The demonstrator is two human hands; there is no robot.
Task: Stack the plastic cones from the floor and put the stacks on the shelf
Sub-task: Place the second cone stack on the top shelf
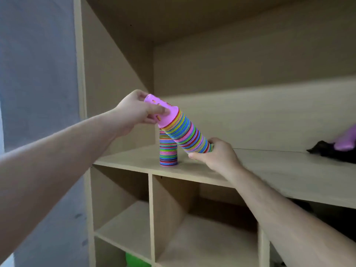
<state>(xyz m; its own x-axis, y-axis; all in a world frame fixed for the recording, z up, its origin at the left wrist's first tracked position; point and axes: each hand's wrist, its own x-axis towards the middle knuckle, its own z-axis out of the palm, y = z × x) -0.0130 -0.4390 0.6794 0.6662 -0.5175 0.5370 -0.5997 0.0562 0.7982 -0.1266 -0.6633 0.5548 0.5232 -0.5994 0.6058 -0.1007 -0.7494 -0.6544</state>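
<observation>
We hold the tilted cone stack [190, 132] just above the shelf [269, 170], beside an upright stack [168, 151]: left hand [134, 110] curled round the pink tip, right hand [215, 153] gripping the base. Nested plastic is probably light but separable (many loose layers), so support both ends

One view only: the scene is taken from the head, faced forward and slightly down, with the shelf [279, 170] seen near, filling the frame.
</observation>
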